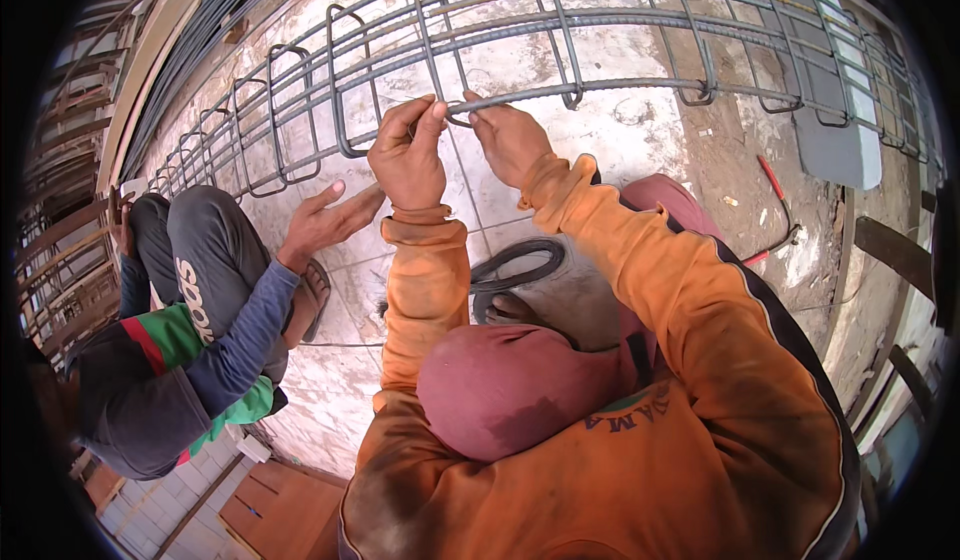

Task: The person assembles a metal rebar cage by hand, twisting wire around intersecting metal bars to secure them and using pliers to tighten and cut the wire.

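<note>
A long cage of steel reinforcing bars [620, 86] with bent square stirrups [553, 35] stretches across the floor before me. My left hand [408, 155] is at its near lower bar, beside a stirrup corner. Thumb and forefinger are pinched together there; anything thin between them is too small to make out. Just right of that corner, my right hand [510, 144] has its fingertips around the same bar, one finger above and the thumb below. A dark wire coil [518, 266] lies on the floor below my hands, by my foot.
At the left a co-worker sits low, one open hand [330, 222] near my left wrist. A tool with red handles [777, 182] lies spread on the floor at right. Beyond the cage is a grey board [838, 140]; long rods [190, 50] lie at far left.
</note>
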The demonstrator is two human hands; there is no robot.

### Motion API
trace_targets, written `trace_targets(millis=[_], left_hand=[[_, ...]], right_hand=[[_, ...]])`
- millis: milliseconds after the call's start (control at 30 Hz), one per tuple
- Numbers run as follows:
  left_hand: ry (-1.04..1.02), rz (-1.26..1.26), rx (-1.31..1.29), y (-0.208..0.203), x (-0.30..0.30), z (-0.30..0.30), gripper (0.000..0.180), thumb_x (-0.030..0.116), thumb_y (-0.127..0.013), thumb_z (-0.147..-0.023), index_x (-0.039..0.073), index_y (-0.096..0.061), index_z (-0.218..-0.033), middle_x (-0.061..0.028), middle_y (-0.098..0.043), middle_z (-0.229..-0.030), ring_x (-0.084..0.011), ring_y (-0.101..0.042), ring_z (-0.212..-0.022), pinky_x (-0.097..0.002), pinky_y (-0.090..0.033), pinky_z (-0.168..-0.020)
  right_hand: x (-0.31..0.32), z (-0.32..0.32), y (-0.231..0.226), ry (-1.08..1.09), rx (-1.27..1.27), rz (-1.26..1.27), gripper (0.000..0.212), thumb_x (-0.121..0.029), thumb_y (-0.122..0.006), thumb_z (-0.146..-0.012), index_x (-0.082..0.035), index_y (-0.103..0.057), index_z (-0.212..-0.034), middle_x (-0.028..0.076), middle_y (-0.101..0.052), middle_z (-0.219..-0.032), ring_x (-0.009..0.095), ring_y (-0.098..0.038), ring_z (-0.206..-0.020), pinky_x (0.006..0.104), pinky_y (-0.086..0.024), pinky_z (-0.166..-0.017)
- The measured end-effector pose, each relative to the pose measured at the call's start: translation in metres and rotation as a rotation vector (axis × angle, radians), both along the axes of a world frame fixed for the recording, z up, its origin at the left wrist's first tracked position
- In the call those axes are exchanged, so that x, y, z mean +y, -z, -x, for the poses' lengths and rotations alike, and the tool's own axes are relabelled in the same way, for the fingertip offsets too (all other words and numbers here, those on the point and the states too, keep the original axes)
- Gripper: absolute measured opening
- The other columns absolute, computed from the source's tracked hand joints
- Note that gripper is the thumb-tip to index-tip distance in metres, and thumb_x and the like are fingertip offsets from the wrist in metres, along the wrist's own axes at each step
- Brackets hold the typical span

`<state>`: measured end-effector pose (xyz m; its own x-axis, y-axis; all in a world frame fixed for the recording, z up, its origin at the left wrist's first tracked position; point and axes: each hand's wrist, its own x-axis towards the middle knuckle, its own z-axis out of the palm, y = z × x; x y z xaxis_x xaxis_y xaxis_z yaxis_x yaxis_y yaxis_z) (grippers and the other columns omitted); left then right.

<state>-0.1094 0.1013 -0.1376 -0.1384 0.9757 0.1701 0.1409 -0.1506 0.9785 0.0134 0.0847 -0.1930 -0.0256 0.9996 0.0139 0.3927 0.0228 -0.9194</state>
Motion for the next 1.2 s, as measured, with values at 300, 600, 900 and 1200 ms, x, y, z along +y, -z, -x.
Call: trace_targets(millis=[300,600,900,1200], left_hand=[[0.095,0.273,-0.119,-0.004,0.003,0.022,0.015,0.005,-0.064,-0.087,-0.005,-0.06,-0.098,-0.0093,-0.065,-0.084,-0.0106,-0.06,-0.073,-0.0221,-0.052,-0.059],[0.123,0.094,-0.107,0.005,0.002,0.022,0.015,0.005,-0.062,-0.089,-0.003,-0.058,-0.1,-0.0129,-0.065,-0.093,-0.0158,-0.064,-0.08,-0.0256,-0.057,-0.065],[0.13,0.13,-0.153,0.014,0.001,0.027,0.014,0.006,-0.059,-0.09,-0.003,-0.056,-0.101,-0.0141,-0.066,-0.097,-0.018,-0.065,-0.086,-0.0298,-0.058,-0.071],[-0.071,-0.182,0.035,0.034,-0.027,0.01,0.009,-0.002,-0.063,-0.085,-0.005,-0.062,-0.093,-0.0132,-0.066,-0.096,-0.0168,-0.062,-0.09,-0.0276,-0.05,-0.081]], right_hand=[[0.002,0.011,0.013,-0.083,0.326,0.052,0.046,-0.027,-0.059,-0.088,0.0,-0.054,-0.124,0.018,-0.063,-0.097,0.029,-0.06,-0.083,0.0373,-0.047,-0.073],[0.0,0.019,-0.001,0.095,0.186,0.027,0.05,-0.035,-0.066,-0.083,0.0,-0.058,-0.119,0.013,-0.058,-0.07,0.026,-0.057,-0.062,0.0361,-0.045,-0.058],[-0.003,0.025,0.001,0.123,0.181,-0.028,0.043,-0.031,-0.059,-0.088,0.001,-0.058,-0.116,0.019,-0.064,-0.086,0.033,-0.062,-0.077,0.0392,-0.049,-0.068],[-0.001,0.025,0.013,0.109,0.168,-0.158,0.039,-0.028,-0.054,-0.091,0.004,-0.057,-0.113,0.024,-0.063,-0.096,0.038,-0.061,-0.09,0.0415,-0.048,-0.078]])
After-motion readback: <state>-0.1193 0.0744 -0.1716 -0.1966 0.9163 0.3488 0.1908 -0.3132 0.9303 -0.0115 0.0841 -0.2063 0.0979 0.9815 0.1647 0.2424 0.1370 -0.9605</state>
